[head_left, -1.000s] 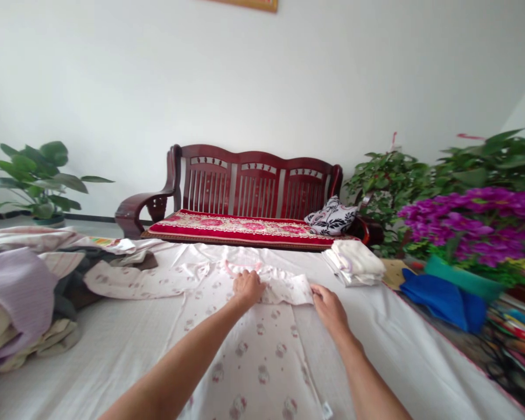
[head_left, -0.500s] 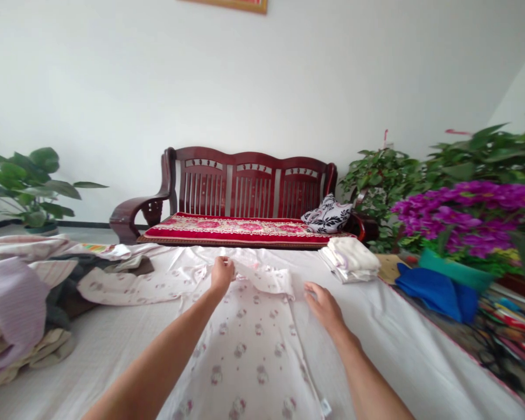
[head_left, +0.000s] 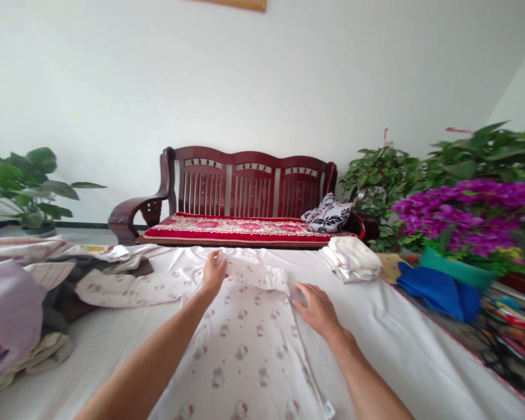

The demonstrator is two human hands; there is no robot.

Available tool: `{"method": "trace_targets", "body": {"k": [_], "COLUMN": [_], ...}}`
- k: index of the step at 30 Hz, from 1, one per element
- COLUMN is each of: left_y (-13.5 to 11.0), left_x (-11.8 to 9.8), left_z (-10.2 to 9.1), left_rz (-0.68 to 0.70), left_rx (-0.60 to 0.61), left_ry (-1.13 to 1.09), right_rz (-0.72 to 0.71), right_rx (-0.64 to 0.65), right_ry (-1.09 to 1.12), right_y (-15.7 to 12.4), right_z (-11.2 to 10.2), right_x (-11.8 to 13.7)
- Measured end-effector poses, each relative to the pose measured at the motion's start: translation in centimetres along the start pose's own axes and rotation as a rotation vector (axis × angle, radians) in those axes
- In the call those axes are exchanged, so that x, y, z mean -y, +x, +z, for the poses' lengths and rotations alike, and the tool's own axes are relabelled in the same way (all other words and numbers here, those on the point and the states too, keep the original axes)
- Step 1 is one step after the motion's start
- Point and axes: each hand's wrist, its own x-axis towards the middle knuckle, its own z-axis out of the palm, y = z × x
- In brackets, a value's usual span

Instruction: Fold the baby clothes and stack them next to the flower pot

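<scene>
A white garment (head_left: 245,344) printed with small pink figures lies spread on the white-covered surface (head_left: 114,344) in front of me, one sleeve stretched out to the left. My left hand (head_left: 213,273) is closed on the cloth near the garment's collar. My right hand (head_left: 315,308) lies flat with fingers apart on the garment's right side, beside the folded-in right sleeve.
A heap of unfolded clothes (head_left: 13,309) sits at the left. A folded white stack (head_left: 352,258) rests at the far right, with blue cloth (head_left: 437,290) and purple flowers (head_left: 472,213) beyond. A red wooden bench (head_left: 245,201) stands behind the surface.
My left hand has slid left and further away along the collar and gripped the cloth. My right hand has moved left onto the garment's side. The right sleeve now lies folded inward.
</scene>
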Motion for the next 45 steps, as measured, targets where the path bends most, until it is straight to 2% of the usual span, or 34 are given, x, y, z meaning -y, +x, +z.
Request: {"method": "trace_targets", "body": {"k": [6, 10, 16, 23, 28, 37, 45], "left_y": [0.8, 0.6, 0.4, -0.2, -0.8, -2.1, -2.6], "left_x": [1.8, 2.4, 2.2, 2.7, 3.1, 3.3, 2.8], "left_z": [-2.7, -2.7, -2.8, -3.9, -4.5, -4.1, -4.5], "left_rz": [-0.074, -0.072, -0.044, 0.013, 0.032, 0.15, 0.12], "left_rx": [-0.03, -0.015, 0.005, 0.041, 0.096, 0.097, 0.09], "left_ry": [0.16, 0.22, 0.263, 0.353, 0.475, 0.592, 0.608], "right_rz": [-0.01, 0.011, 0.051, 0.115, 0.084, -0.03, -0.066], "right_rx": [-0.034, -0.051, -0.07, -0.088, -0.109, -0.109, -0.079], "right_ry": [0.07, 0.113, -0.018, -0.094, -0.1, -0.133, -0.129], "right_y": [0.3, 0.6, 1.2, 1.2, 1.2, 0.9, 0.9], "right_z": [0.3, 0.3, 0.7, 1.1, 1.0, 0.5, 0.4], "right_x": [0.5, 2.3, 4.5, 3.8, 3.6, 2.8, 2.6]}}
